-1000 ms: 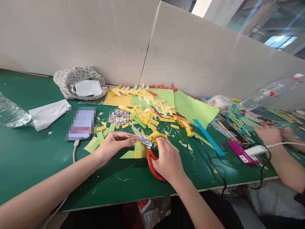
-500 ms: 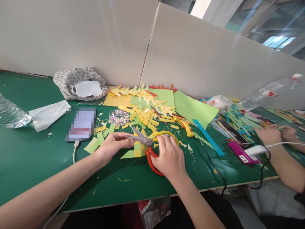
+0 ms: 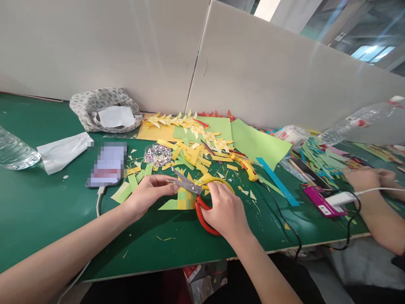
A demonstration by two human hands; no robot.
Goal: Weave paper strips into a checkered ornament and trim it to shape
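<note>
Right hand point(image 3: 226, 213) has its grip curled through the loops of the red-handled metal scissors point(image 3: 195, 188), blades nearly together over the woven yellow-and-green paper square point(image 3: 185, 201). Left hand point(image 3: 148, 192) grip is pinching that square's upper edge, right by the blade tips. The square lies flat on the green worktop point(image 3: 47, 211), near the front edge, with loose yellow and green paper strips point(image 3: 193, 154) just behind it.

green table point(image 3: 38, 211), pale partition boards point(image 3: 268, 71), bright windows point(image 3: 368, 51) upper right
</note>
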